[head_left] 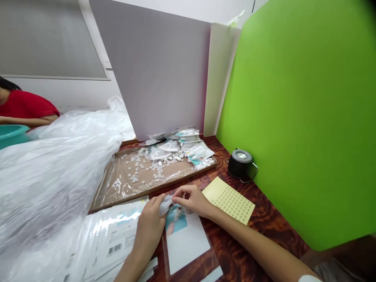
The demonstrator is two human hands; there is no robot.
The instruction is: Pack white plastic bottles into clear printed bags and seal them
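Two hands: both were close together, low over a card. The left hand (149,225) was curled narrowly around a small frosted plastic piece (165,205), and the right hand (192,200) pinched it with its fingertips (178,199).

Piece location: it was held just above a white card (190,246) with a teal picture, not resting on anything.

Handling: it looked really light and a bit stiff, though I'd guess slick too. Its narrow end seemed the best spot for a fingertip pinch, and it looked small enough to drop easily.

Around it: a cardboard tray (147,190) lined with clear plastic held loose white pieces (147,166) and a pile of sachets (179,145). A yellow dotted sticker sheet (229,199) lay just beside the right hand on the wood-grain tabletop (258,219).

In the way: a big clear plastic bag (49,188) bulged in on the left, partly over printed sheets (114,244). A black lidded tin (239,163) sat farther off, and a person in a red shirt (23,105) was off to the left.
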